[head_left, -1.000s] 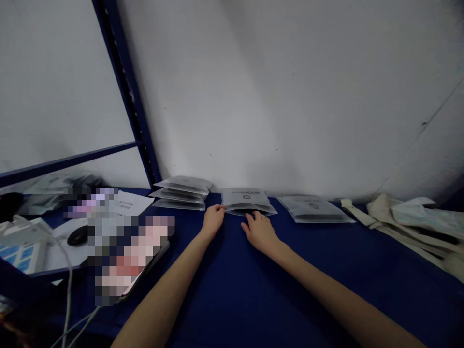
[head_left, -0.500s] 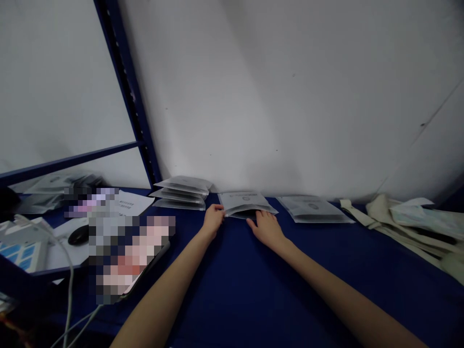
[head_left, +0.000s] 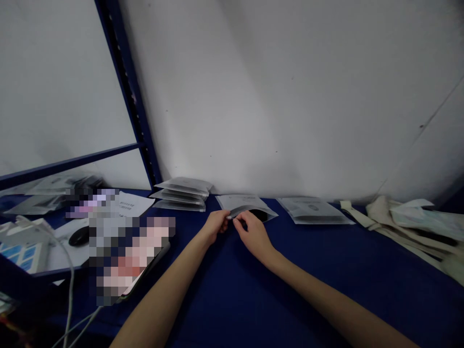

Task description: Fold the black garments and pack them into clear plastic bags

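Observation:
A frosted plastic bag (head_left: 241, 200) with dark print lies against the wall, its front edge gaping at the right with something dark inside. My left hand (head_left: 216, 225) pinches the front left corner of this bag. Close beside it, my right hand (head_left: 253, 234) has thumb and forefinger pressed together on the same edge, near the corner. To the left sits a stack of several similar bags (head_left: 183, 186). Another printed bag (head_left: 313, 211) lies flat to the right.
The blue table (head_left: 232, 299) meets a white wall (head_left: 290, 96). Cloth straps and bags (head_left: 416, 232) lie at the right. At the left are a blurred phone-like object (head_left: 137, 256), papers (head_left: 134, 204), a black mouse (head_left: 79, 236), white cables (head_left: 70, 290) and a blue post (head_left: 134, 92).
My right hand has moved left from the bag's opening to its left corner, and its fingers have closed. The bag's gap now shows further right.

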### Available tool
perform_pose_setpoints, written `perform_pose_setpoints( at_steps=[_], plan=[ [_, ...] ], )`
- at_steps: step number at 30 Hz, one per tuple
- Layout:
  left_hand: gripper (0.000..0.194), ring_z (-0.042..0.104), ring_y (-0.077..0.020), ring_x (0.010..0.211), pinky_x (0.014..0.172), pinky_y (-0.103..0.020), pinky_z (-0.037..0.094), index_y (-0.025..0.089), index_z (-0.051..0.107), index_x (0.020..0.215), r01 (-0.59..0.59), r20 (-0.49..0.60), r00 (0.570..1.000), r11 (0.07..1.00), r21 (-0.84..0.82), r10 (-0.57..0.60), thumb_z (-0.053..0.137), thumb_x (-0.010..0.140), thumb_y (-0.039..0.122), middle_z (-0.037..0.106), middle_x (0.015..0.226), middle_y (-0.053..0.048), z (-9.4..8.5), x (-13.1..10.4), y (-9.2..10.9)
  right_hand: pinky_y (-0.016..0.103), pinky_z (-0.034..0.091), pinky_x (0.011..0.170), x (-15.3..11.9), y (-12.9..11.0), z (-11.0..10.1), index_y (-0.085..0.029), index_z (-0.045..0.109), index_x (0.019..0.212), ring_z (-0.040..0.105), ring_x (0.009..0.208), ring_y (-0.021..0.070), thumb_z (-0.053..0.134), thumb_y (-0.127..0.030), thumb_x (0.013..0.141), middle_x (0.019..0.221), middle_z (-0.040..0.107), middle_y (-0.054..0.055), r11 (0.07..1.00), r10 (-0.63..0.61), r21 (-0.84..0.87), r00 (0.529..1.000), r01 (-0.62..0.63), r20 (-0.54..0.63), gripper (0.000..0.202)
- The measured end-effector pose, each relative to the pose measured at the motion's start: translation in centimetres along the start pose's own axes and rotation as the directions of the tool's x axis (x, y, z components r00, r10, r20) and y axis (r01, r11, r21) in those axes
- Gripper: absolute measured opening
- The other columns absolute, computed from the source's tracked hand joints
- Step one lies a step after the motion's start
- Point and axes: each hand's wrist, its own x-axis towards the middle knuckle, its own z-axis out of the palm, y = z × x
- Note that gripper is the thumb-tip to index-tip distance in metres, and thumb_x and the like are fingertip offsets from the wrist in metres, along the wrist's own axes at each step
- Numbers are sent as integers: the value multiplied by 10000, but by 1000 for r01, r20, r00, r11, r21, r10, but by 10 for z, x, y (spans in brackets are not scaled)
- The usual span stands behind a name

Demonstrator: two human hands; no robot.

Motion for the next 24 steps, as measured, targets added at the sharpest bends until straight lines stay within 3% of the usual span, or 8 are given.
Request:
perform_pose_setpoints(
  at_steps=[3, 5, 7, 13, 16, 19, 24],
  plan=[
    [296, 342, -50, 337, 398, -207, 212, 161, 437, 487, 6, 30, 1000, 1000, 5, -7, 506, 752, 274, 411, 406, 46, 3, -2, 0, 246, 387, 547, 0, -10, 2, -178, 556, 654, 520, 539, 124, 428, -285, 863, 596, 566, 2, 951, 171, 226, 969, -210, 178, 268],
    [317, 336, -52, 336, 401, -212, 211, 167, 417, 469, 9, 41, 999, 1000, 13, -10, 503, 748, 290, 406, 400, 43, 4, -4, 0, 217, 349, 454, 1, -14, 1, -165, 559, 672, 489, 433, 97, 388, -316, 892, 514, 535, -15, 815, 326, 364, 877, -450, 354, 317],
    [310, 314, -47, 331, 398, -216, 188, 168, 412, 468, -7, 48, 999, 1000, 24, 6, 501, 745, 275, 387, 396, 51, 5, -6, 1, 189, 315, 399, 2, -16, -1, -151, 563, 723, 480, 392, 80, 379, -342, 909, 493, 529, -23, 635, 433, 459, 778, -622, 455, 324],
    [278, 212, -27, 331, 397, -212, 116, 170, 400, 508, -11, 113, 994, 1000, 25, 8, 497, 754, 258, 303, 400, 87, 6, -11, 3, 131, 357, 382, 7, -15, -8, -120, 573, 750, 479, 395, 32, 483, -277, 894, 519, 535, -40, 172, 522, 632, 614, -756, 593, 230],
    [288, 197, -26, 335, 398, -210, 107, 175, 377, 501, 27, 146, 989, 1000, 11, -28, 484, 759, 247, 286, 405, 87, 8, -11, 2, 112, 367, 370, 9, -15, -8, -134, 544, 702, 458, 378, 21, 474, -236, 900, 496, 503, -57, 12, 524, 644, 553, -765, 647, 234],
    [282, 198, -26, 341, 395, -208, 106, 174, 374, 501, 40, 154, 987, 999, -16, -38, 478, 757, 228, 303, 416, 79, 10, -11, 2, 101, 358, 348, 11, -16, -7, -153, 513, 675, 418, 353, 16, 469, -199, 894, 478, 478, -68, -27, 523, 658, 550, -752, 651, 228],
    [272, 190, -22, 338, 386, -199, 111, 177, 358, 506, 28, 117, 993, 996, -90, -18, 458, 758, 196, 288, 408, 84, 16, -9, 1, 94, 338, 333, 17, -14, -7, -160, 479, 642, 374, 329, 6, 475, -159, 869, 463, 434, -83, 41, 511, 703, 619, -710, 596, 227]
  ],
)
